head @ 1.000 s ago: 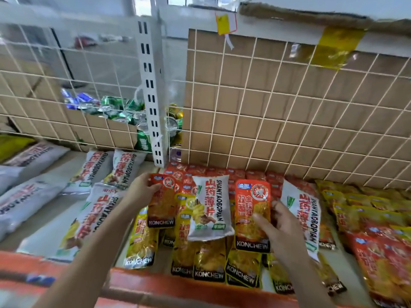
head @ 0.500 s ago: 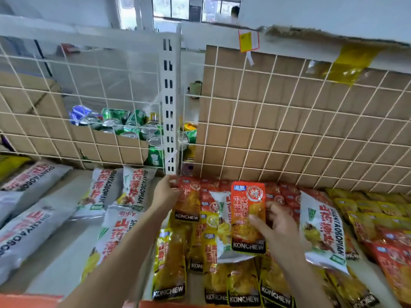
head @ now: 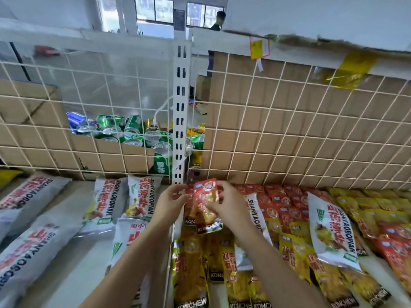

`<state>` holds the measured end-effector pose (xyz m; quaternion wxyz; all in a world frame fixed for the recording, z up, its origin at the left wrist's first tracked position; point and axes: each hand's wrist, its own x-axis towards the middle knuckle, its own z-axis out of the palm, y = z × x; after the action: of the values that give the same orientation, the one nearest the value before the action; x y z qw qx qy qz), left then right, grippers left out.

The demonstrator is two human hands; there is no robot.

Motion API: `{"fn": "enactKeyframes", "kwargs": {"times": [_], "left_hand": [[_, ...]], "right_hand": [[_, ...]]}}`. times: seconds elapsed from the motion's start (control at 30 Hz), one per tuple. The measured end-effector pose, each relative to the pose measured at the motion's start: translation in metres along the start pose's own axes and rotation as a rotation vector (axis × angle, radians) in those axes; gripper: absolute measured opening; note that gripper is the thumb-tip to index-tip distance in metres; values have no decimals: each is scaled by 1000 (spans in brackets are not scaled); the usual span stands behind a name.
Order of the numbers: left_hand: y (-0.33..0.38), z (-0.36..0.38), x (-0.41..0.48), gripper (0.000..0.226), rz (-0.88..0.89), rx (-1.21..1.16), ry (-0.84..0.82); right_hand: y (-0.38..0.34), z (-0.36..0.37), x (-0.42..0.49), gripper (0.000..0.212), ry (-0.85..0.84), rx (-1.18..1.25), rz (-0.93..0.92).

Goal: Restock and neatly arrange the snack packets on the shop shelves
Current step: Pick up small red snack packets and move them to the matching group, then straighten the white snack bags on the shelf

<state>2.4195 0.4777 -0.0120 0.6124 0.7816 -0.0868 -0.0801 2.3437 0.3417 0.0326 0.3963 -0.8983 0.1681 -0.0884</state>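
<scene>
– Checking head view: where's the packet?
– Small red-orange foil snack packet (head: pixel 205 196) is held upright above the back of the white shelf (head: pixel 73 263), just in front of the white slotted upright post (head: pixel 180 107).
– Hands?
– Right hand (head: pixel 224 204) is clamped on it, thumb on the front face, fingers round the right edge. Left hand (head: pixel 171 202) pinches the left edge of a second orange packet with a black band (head: pixel 189 213), tucked right behind the first.
– Below them?
– Yellow KONCHEW packets (head: pixel 191 274) lie flat in columns toward the front. Red packets (head: pixel 278 196) run in rows along the back, right of the hands. A white SHANYAOBOPIAN bag (head: pixel 331 232) lies across both kinds on the right.
– Left bay?
– More white bags with red lettering (head: pixel 142 196), loosely laid, some overlapping. Behind the white wire grid panel (head: pixel 289 130): green and blue drink cans (head: pixel 124 130) left of the post, brown cardboard (head: pixel 311 112) right of it
</scene>
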Motion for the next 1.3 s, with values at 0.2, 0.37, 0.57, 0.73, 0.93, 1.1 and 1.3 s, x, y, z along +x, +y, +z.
{"fn": "enactKeyframes", "kwargs": {"times": [0.2,0.37,0.57,0.73,0.93,1.1,1.3], "left_hand": [[11,-7,-11,19,81,-34,-35],[13,-10,-15,22,101,13,-43],[15,-2,-21,21,107,33,-37],[19,20,-32,21,156,106,-73],[27,63,-47,26,268,328,-100],[37,99,-61,46,287,534,-159],[39,126,-69,86,155,766,-211]], "right_hand": [[2,32,15,42,18,-433,-19],[1,30,10,29,87,-503,-156],[16,-14,-10,35,192,-439,-175],[71,-65,-35,44,283,-493,-13],[138,-123,-61,50,389,-541,244],[171,-145,-69,70,335,-496,363],[185,-149,-66,89,213,-456,340]]}}
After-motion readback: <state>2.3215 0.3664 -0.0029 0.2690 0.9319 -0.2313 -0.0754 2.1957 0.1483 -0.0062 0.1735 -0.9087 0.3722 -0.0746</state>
